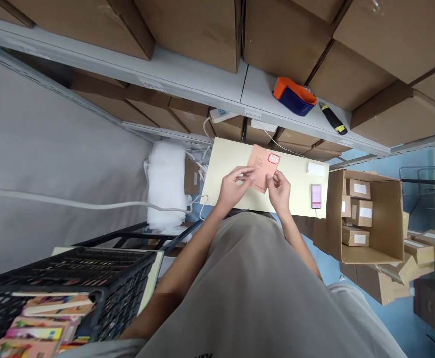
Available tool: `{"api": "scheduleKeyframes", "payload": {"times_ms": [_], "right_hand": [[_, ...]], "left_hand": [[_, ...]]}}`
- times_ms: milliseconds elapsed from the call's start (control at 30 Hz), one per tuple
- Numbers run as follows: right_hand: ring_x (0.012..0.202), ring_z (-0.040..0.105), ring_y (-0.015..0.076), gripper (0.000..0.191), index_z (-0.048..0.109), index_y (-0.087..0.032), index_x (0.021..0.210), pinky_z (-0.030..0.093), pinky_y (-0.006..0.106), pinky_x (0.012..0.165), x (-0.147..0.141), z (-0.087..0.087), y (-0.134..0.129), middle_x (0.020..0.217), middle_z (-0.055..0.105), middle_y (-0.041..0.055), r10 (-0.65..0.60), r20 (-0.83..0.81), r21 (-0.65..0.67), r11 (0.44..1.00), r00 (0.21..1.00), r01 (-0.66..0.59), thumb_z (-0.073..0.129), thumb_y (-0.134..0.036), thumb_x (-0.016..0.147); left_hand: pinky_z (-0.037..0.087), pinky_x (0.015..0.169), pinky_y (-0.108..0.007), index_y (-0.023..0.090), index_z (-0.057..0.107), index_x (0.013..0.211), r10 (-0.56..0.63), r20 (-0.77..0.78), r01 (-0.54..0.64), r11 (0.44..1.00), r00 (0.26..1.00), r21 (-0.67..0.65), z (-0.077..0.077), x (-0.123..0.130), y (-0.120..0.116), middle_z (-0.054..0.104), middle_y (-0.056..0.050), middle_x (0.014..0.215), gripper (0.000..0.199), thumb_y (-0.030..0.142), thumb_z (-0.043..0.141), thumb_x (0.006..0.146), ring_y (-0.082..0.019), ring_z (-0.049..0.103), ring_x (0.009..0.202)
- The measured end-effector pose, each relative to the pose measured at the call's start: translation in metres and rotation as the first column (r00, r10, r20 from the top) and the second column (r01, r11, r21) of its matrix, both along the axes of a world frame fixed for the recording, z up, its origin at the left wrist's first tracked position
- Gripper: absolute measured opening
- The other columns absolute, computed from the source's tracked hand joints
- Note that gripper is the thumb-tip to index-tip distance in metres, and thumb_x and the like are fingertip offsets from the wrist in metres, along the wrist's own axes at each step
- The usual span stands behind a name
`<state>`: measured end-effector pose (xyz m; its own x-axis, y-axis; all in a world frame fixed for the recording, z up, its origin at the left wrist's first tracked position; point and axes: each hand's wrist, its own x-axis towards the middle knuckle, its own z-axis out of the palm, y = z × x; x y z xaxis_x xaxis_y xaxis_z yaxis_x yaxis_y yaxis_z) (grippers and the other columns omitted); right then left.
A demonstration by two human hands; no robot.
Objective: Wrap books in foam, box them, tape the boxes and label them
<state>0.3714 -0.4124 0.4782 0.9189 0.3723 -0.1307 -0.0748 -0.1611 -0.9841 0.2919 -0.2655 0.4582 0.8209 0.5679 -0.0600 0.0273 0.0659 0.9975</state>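
A salmon-pink booklet (261,169) with small dark print and a red-bordered white label is held slightly tilted over a cream table (221,174). My left hand (236,186) is at its left edge, fingers reaching over the front and closed on it with the thumb. At the lower right edge my right hand (279,189) pinches the booklet between thumb and fingers. To the right on the table lie a phone (315,196) with a lit pinkish screen and a small white item (315,168).
Shelves with cardboard boxes (288,44) rise ahead, bearing a tape dispenser (294,96) and a utility knife (333,118). An open carton (385,219) of small boxes stands right. A black crate (116,283) with colourful booklets sits lower left, near white wrapping material (166,184).
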Motion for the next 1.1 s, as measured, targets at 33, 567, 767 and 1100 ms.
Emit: {"api": "scheduleKeyframes", "payload": {"times_ms": [33,567,767,1100], "right_hand": [[0.105,0.084,0.0269,0.060,0.075,-0.022,0.119,0.069,0.039,0.093,0.003,0.000,-0.003,0.115,0.088,0.0115,0.036,0.001,0.018,0.999,0.999,-0.036,0.074,-0.077,0.096],[0.132,0.079,0.0329,0.063,0.078,-0.024,0.135,0.067,0.052,0.112,0.013,-0.002,-0.013,0.145,0.081,0.0148,-0.031,0.081,-0.118,0.992,0.996,0.040,0.079,-0.073,0.095],[0.130,0.080,0.0311,0.062,0.081,-0.024,0.133,0.070,0.046,0.108,-0.012,0.007,0.008,0.139,0.084,0.0116,0.056,-0.002,-0.049,0.997,0.998,-0.056,0.084,-0.070,0.092],[0.074,0.073,0.0192,0.057,0.084,-0.021,0.110,0.062,0.031,0.070,0.021,0.000,-0.013,0.089,0.083,0.0035,0.125,-0.095,0.074,0.990,0.988,-0.118,0.082,-0.074,0.090]], "left_hand": [[0.070,0.092,-0.036,0.022,0.086,0.120,0.043,-0.014,-0.043,0.999,0.999,-0.007,-0.005,0.000,0.008,0.082,-0.014,0.130,0.043,0.053,0.086,0.090,-0.024,0.080,0.107],[0.067,0.094,-0.041,0.020,0.089,0.097,-0.021,-0.027,0.014,0.976,0.999,-0.216,-0.006,-0.002,0.013,0.086,-0.011,0.104,0.055,0.073,0.089,0.084,-0.028,0.079,0.100],[0.069,0.106,-0.044,0.023,0.091,0.114,0.060,0.009,-0.060,0.997,0.998,0.054,0.005,0.000,-0.015,0.084,-0.012,0.133,0.042,0.059,0.081,0.096,-0.031,0.080,0.123],[0.069,0.079,-0.030,0.020,0.088,0.096,0.135,-0.024,-0.136,0.990,0.991,-0.042,-0.005,0.000,0.019,0.086,-0.011,0.113,0.029,0.049,0.086,0.089,-0.025,0.081,0.110]]}}
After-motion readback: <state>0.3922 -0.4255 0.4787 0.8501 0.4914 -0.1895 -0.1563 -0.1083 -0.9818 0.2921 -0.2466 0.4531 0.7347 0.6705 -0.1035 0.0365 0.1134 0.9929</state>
